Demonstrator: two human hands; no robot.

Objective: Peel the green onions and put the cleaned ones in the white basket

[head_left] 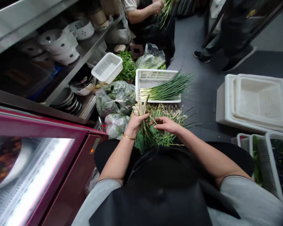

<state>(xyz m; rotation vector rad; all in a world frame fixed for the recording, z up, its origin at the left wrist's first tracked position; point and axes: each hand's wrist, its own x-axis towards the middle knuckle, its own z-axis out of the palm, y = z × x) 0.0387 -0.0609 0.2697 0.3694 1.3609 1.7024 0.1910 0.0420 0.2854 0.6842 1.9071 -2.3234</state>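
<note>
My left hand (137,121) is closed round a bunch of spring onions (141,108), their white root ends pointing up and away from me. Close to its right, my right hand (164,124) pinches a single stalk at the side of the bunch. Below and behind both hands lies a pile of loose spring onions (171,113) with pale, stringy trimmings among it. Just beyond stands a white perforated basket (143,73) holding a layer of spring onions (169,86), their green tips hanging over its right rim.
Bagged greens (116,97) and a small white basket (108,67) lie on the left by a shelf of bowls (58,44). White tubs (257,100) stand at right. A co-worker's hand (157,6) holds green stalks ahead; another person's legs (226,47) are at upper right.
</note>
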